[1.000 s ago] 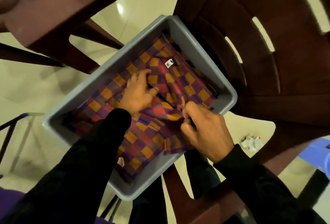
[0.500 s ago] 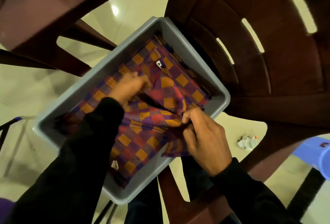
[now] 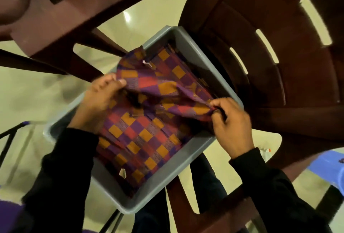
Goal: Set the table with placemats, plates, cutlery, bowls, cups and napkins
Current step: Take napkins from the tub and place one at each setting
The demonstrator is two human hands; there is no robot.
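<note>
Left hand (image 3: 101,102) and right hand (image 3: 229,121) each pinch an edge of the top checked napkin (image 3: 158,87), lifted above grey tub (image 3: 197,50); white tags (image 3: 147,63) illegible.

Cloth (image 3: 149,87): chequered in purple, orange and red, some squares finely striped, with a small white tag (image 3: 147,63)
Stack (image 3: 141,139) under it: same purple, orange and red check, white tag (image 3: 122,173) near its edge
Tub (image 3: 193,46): plain grey
Chairs (image 3: 260,28): dark maroon
Sleeves (image 3: 61,186): black
Floor (image 3: 37,87): pale cream, glossy
Stool (image 3: 329,165): light blue
</note>
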